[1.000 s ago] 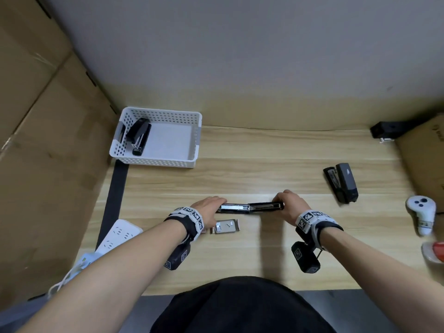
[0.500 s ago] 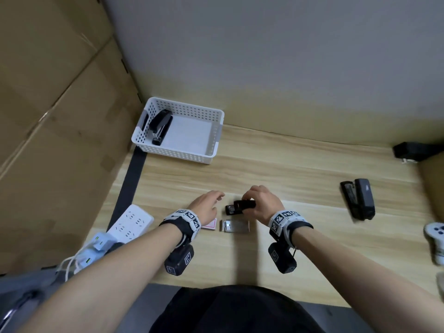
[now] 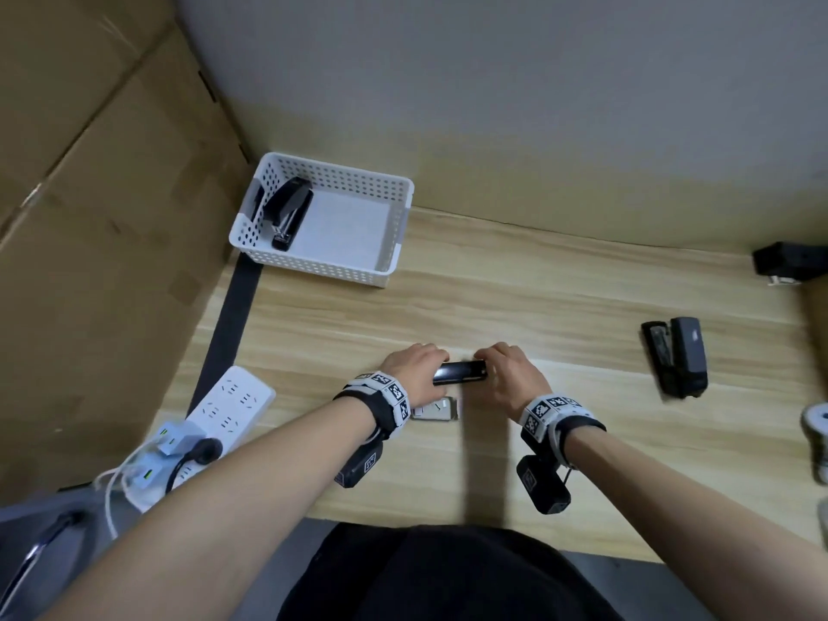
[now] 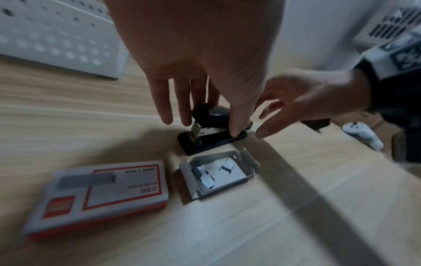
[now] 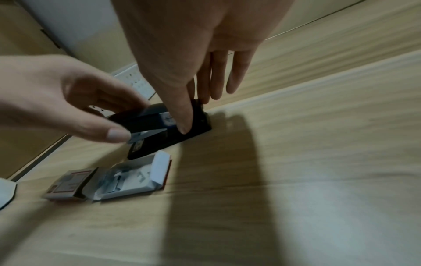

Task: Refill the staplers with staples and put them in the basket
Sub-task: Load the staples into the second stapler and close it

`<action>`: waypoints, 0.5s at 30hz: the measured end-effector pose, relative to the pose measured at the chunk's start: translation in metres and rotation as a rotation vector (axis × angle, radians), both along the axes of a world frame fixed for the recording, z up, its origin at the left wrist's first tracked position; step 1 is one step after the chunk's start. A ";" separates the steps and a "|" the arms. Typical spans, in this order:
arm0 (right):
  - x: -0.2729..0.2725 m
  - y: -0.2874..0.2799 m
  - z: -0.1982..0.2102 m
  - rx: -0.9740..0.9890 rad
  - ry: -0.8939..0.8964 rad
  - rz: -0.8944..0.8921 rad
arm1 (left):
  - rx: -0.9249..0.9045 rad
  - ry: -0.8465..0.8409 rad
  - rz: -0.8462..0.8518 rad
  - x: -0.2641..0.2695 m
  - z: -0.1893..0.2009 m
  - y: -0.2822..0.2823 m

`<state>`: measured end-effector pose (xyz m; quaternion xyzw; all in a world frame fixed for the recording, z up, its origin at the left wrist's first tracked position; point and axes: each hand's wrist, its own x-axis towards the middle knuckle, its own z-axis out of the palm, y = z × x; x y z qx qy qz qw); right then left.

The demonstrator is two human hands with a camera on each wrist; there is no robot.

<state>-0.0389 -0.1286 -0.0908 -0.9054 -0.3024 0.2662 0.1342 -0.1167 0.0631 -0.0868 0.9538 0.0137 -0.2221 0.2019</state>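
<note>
A closed black stapler (image 3: 466, 372) (image 4: 212, 142) (image 5: 157, 144) lies on the wooden table in front of me. My left hand (image 3: 421, 363) holds its left end, thumb in front and fingers over the top. My right hand (image 3: 502, 363) is at the right end with fairly straight fingers, its thumb by the rear edge. Just in front lie an open tray of staples (image 3: 437, 407) (image 4: 218, 172) and its red and white box sleeve (image 4: 102, 190). The white basket (image 3: 313, 266) at the back left holds one black stapler (image 3: 286, 212). Another black stapler (image 3: 676, 356) lies open at the right.
A white power strip (image 3: 224, 410) with plugs lies at the table's left front edge. Cardboard panels stand along the left. A black object (image 3: 788, 259) sits at the back right and a white controller (image 3: 815, 423) at the right edge.
The stapler was spread open flat between both hands, then my right hand folded it shut. My left hand has now come back onto its left end.
</note>
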 end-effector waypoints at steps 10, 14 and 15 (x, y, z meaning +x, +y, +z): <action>0.012 -0.027 -0.026 0.046 0.108 -0.064 | 0.199 -0.034 -0.112 0.019 -0.019 -0.018; 0.019 -0.014 -0.031 0.122 0.119 -0.075 | 0.150 -0.049 -0.002 0.020 -0.009 -0.009; 0.021 -0.010 -0.031 0.132 0.124 -0.073 | 0.143 -0.040 0.037 0.020 -0.007 -0.005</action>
